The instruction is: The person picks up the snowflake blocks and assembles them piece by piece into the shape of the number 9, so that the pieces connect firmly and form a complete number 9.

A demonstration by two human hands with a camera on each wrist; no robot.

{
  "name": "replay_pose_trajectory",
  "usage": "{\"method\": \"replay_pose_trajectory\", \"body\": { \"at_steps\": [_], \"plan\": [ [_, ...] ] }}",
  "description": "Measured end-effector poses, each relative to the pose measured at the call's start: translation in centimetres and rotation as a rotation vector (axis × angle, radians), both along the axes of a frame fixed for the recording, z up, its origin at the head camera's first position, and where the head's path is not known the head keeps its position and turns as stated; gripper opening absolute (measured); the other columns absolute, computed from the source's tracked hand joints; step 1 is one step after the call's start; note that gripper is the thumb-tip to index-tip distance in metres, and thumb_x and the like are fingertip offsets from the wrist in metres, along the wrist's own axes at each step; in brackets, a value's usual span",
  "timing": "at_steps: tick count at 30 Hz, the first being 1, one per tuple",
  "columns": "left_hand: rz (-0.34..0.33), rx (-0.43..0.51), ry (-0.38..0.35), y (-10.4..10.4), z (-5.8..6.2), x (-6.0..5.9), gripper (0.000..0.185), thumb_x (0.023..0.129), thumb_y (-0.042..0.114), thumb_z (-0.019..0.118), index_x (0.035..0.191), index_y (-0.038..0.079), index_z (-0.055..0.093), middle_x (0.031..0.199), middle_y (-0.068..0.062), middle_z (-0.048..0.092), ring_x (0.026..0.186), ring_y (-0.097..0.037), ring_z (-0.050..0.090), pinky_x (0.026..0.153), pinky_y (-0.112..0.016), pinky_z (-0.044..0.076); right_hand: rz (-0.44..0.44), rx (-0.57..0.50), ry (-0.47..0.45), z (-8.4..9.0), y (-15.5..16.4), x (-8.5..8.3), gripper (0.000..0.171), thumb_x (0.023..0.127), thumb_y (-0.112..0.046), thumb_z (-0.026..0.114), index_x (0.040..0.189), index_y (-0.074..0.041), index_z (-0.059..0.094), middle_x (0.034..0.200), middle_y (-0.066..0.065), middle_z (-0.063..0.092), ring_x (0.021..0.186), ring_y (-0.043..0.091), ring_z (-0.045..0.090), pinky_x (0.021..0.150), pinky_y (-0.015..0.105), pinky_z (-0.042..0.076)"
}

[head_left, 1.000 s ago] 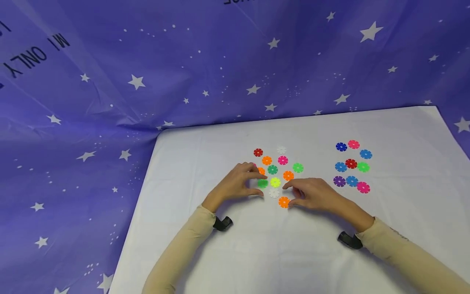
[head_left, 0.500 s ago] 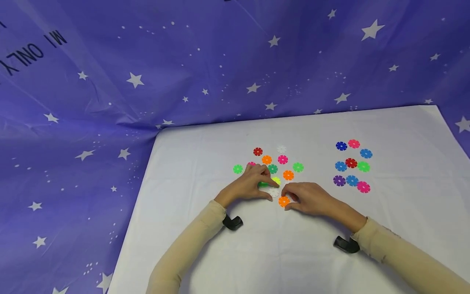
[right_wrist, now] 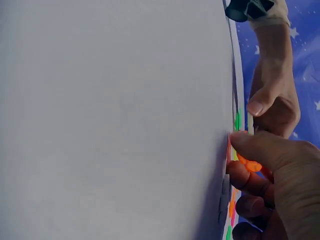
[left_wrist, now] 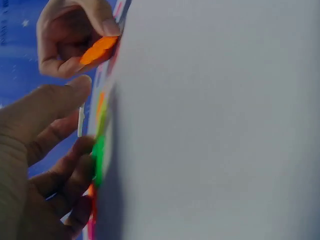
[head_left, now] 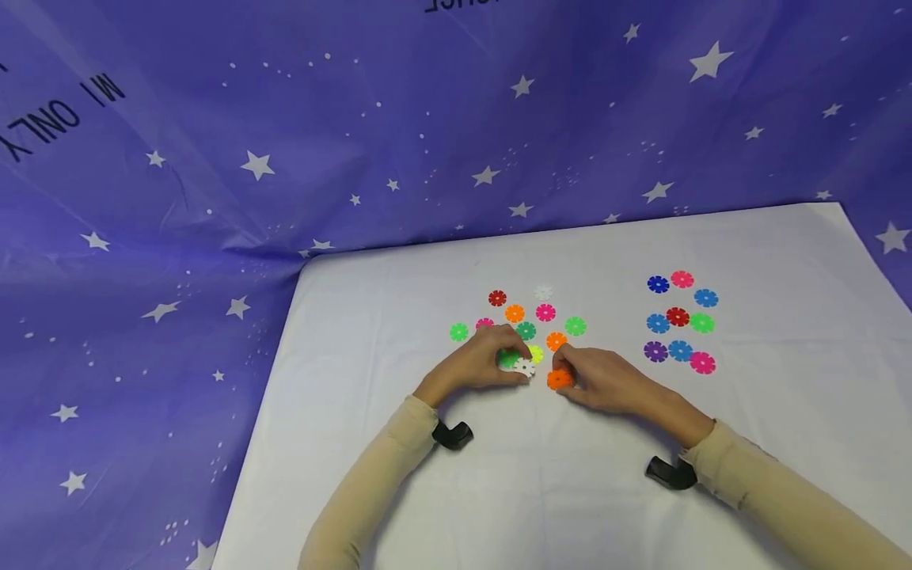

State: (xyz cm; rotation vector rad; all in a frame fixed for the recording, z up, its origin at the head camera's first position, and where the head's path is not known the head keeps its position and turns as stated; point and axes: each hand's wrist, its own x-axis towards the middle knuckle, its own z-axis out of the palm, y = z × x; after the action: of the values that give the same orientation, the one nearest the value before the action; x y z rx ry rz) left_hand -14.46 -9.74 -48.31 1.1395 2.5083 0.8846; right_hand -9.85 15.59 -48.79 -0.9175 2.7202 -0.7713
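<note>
- Your left hand (head_left: 479,366) pinches a white snowflake disc (head_left: 525,367) between thumb and fingers, lifted on edge at the near side of the middle cluster.
- Your right hand (head_left: 602,381) pinches an orange snowflake disc (head_left: 559,379) with curled fingers, just right of the white one; the two discs sit close but apart.
- A bright green disc (head_left: 508,358) lies on the desk (head_left: 399,317) under your left fingertips, with a yellow disc (head_left: 537,354) just beside it.
- More discs lie spread farther back in the middle cluster.
- A second group, with a purple disc (head_left: 655,351), lies well apart to the right.
</note>
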Motion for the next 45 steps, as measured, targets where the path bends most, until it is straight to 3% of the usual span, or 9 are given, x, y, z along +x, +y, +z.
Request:
{"method": "replay_pose_trajectory", "body": {
  "at_steps": [6,12,17,23,31,36,42,45],
  "plan": [
    [0.057,0.103,-0.078,-1.5,0.0,0.3,0.031,0.08,0.02,0.082,0.107,0.009,0.073,0.1,0.002,0.072,0.086,-0.011,0.062,0.082,-0.021,0.052,-0.044,-0.135,-0.019,0.5,-0.4,-0.8,0.032,0.083,-0.016,0.078,0.108,-0.015,0.058,0.085,-0.009,0.06,0.072,0.007,0.05,0.067,0.024,0.049],
    [0.05,0.258,-0.021,-2.2,1.1,-0.1,0.03,0.08,0.013,0.082,0.107,0.004,0.073,0.101,-0.005,0.073,0.081,-0.021,0.064,0.077,-0.033,0.055,-0.053,-0.269,0.014,0.7,-0.9,-2.1,0.031,0.085,-0.009,0.076,0.11,-0.016,0.059,0.074,-0.009,0.055,0.063,0.008,0.046,0.06,0.022,0.044],
    [0.024,0.293,-0.021,-2.0,1.8,-0.4,0.029,0.081,0.014,0.08,0.108,0.004,0.073,0.099,-0.006,0.073,0.079,-0.021,0.064,0.076,-0.035,0.054,-0.027,-0.345,0.06,1.0,-1.2,-2.3,0.032,0.084,-0.006,0.076,0.111,-0.013,0.06,0.074,-0.009,0.057,0.062,0.007,0.046,0.058,0.022,0.043],
    [0.02,0.311,-0.01,-1.3,2.4,-0.7,0.029,0.082,0.016,0.08,0.108,0.004,0.073,0.096,-0.005,0.072,0.076,-0.012,0.06,0.074,-0.024,0.051,-0.018,-0.451,0.119,1.4,-1.5,-2.3,0.033,0.083,-0.002,0.076,0.111,-0.01,0.06,0.076,-0.006,0.065,0.06,0.004,0.044,0.055,0.021,0.041],
    [0.006,0.344,-0.048,-1.5,2.2,-0.7,0.031,0.084,0.011,0.077,0.112,0.0,0.071,0.099,-0.008,0.072,0.078,-0.009,0.059,0.076,-0.034,0.054,0.007,-0.464,0.131,1.3,-2.3,-2.3,0.035,0.083,0.0,0.075,0.113,-0.009,0.061,0.078,-0.001,0.067,0.063,0.004,0.046,0.056,0.022,0.043],
    [0.015,0.402,-0.127,-1.7,1.9,-0.8,0.031,0.084,0.006,0.075,0.114,-0.002,0.07,0.099,-0.01,0.071,0.078,-0.01,0.057,0.076,-0.028,0.053,0.001,-0.472,0.154,1.3,-2.6,-2.5,0.034,0.082,0.001,0.076,0.111,-0.009,0.062,0.082,-0.001,0.068,0.064,0.004,0.048,0.058,0.023,0.046],
    [-0.005,0.463,-0.223,-1.9,1.5,-1.1,0.03,0.085,0.001,0.071,0.115,-0.006,0.068,0.096,-0.015,0.069,0.076,-0.013,0.053,0.072,-0.032,0.047,-0.001,-0.522,0.202,1.1,-3.1,-2.9,0.031,0.081,0.006,0.074,0.107,-0.008,0.064,0.085,0.001,0.07,0.067,0.005,0.055,0.062,0.022,0.05],
    [-0.004,0.476,-0.223,-1.7,2.7,-0.7,0.028,0.085,-0.004,0.07,0.112,-0.01,0.067,0.095,-0.019,0.068,0.076,-0.013,0.051,0.071,-0.03,0.046,-0.009,-0.551,0.227,0.9,-3.4,-2.9,0.031,0.08,0.01,0.073,0.106,-0.006,0.064,0.087,0.002,0.072,0.069,0.007,0.061,0.065,0.024,0.054]
  ]
}}
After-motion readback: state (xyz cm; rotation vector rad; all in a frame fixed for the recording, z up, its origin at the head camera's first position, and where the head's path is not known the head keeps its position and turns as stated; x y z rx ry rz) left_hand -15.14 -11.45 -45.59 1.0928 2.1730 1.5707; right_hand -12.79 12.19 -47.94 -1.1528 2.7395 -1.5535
